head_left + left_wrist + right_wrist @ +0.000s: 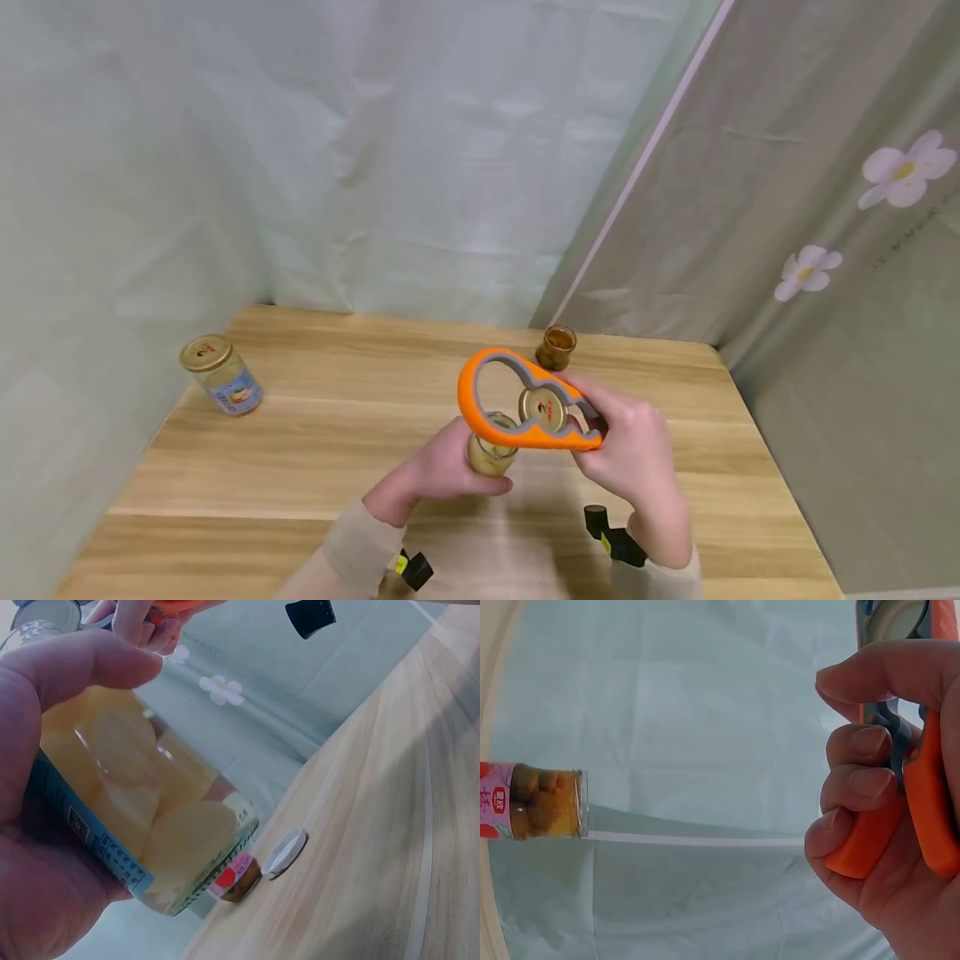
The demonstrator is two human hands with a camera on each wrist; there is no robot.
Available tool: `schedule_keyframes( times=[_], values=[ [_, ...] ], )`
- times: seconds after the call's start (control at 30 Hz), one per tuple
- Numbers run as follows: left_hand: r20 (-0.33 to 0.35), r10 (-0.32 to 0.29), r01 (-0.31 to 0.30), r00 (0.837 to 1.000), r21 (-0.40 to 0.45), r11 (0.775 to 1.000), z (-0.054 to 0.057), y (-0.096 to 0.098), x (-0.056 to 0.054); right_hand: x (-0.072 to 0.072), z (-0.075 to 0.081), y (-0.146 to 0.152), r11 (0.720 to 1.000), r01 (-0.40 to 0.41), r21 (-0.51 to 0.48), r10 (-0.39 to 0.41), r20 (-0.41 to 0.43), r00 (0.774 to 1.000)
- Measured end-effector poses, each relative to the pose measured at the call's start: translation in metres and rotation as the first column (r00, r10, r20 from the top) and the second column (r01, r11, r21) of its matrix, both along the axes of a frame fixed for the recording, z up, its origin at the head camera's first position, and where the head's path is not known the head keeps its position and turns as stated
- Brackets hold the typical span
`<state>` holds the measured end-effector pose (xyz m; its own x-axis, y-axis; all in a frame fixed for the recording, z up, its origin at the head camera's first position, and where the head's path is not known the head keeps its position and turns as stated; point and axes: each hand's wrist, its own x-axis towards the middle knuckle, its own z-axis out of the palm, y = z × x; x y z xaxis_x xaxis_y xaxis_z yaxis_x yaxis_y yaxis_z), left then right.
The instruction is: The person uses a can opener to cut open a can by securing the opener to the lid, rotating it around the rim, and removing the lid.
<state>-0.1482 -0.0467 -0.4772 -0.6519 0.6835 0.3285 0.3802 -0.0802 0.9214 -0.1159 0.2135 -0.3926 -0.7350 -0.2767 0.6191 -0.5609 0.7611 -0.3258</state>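
My left hand (450,462) grips a glass jar (180,787) of pale yellow fruit pieces with a blue label; its mouth is uncovered and faces up in the head view. My right hand (626,433) holds an orange jar opener (471,392) with a grey toothed inner edge, fingers curled round its handles. A gold lid (543,408) with red print sits between the opener's toothed arms, beside and above the jar's mouth. The opener's loop overlaps the jar's mouth in the head view.
A lidded jar (234,387) with a blue label stands at the table's left. At the back, a small uncovered jar (556,350) holds brown contents. A round lid (285,853) lies near it. Curtains enclose the wooden table (337,375).
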Motion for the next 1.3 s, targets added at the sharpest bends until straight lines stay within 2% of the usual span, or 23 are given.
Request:
schedule_keyframes(
  times=[0.17, 0.63, 0.8, 1.07, 1.2, 1.3],
  values=[
    [0.031, 0.016, -0.015, 0.999, -0.027, 1.000, 0.000, 0.000, 0.000, 0.000, -0.001, -0.001, 1.000, -0.022, -0.018, 0.022, 0.003, 1.000],
    [0.030, 0.028, -0.025, 0.999, -0.070, 0.997, -0.007, -0.003, 0.005, 0.007, -0.008, 0.002, 0.998, -0.041, -0.057, 0.045, 0.060, 0.997],
    [0.009, 0.065, -0.064, 0.998, -0.107, 0.992, -0.009, -0.003, 0.002, 0.007, -0.004, 0.007, 0.998, -0.003, -0.057, 0.007, 0.067, 0.998],
    [-0.037, 0.146, -0.149, 0.989, -0.100, 0.984, -0.012, -0.003, -0.005, 0.006, 0.002, 0.016, 0.997, 0.044, -0.065, -0.042, 0.026, 0.999],
    [-0.024, 0.214, -0.215, 0.977, -0.118, 0.969, -0.011, -0.005, -0.010, 0.005, 0.004, 0.019, 0.995, 0.072, -0.066, -0.073, -0.001, 0.997],
    [0.014, 0.261, -0.257, 0.965, -0.131, 0.957, -0.011, -0.006, -0.015, 0.004, 0.005, 0.020, 0.993, 0.096, -0.074, -0.096, 0.007, 0.995]
  ],
)
